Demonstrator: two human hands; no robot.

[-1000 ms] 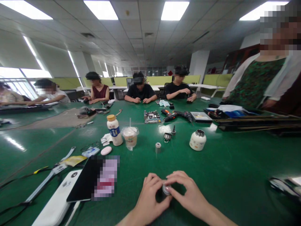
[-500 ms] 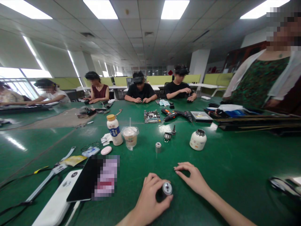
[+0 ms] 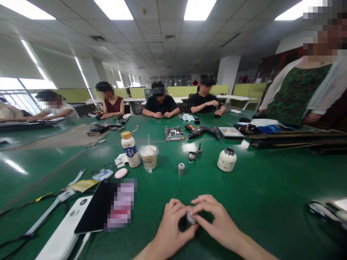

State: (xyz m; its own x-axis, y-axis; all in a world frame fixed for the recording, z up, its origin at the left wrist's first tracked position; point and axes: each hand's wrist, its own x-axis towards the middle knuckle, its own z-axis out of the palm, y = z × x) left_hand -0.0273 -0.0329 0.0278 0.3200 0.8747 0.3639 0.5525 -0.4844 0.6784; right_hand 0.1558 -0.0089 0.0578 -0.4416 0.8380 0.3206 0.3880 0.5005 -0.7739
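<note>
Near the front of the green table, my left hand [image 3: 170,227] is closed around a small silver metal cylinder [image 3: 190,218], thumb on one side and fingers on the other. The thumb and forefinger of my right hand [image 3: 218,218] are closed at its top rim. Those fingers partly cover its upper face, and whether a small part sits between them is hidden. A similar metal cylinder [image 3: 181,169] stands upright farther forward. Beyond it lie a metal piece with a ring [image 3: 192,156] and a dark pointed metal part [image 3: 199,148].
To the left are a drink cup [image 3: 149,159], a bottle [image 3: 131,150], a tablet [image 3: 94,209] and a white power bank [image 3: 65,231]. A white jar [image 3: 227,160] stands right. A circuit board [image 3: 175,133] and power drills [image 3: 203,132] lie farther back. Several people sit opposite; one stands right.
My right hand has moved left and down to the cylinder, and its fingers have closed at the top. My left hand keeps its hold. The view has shifted slightly.
</note>
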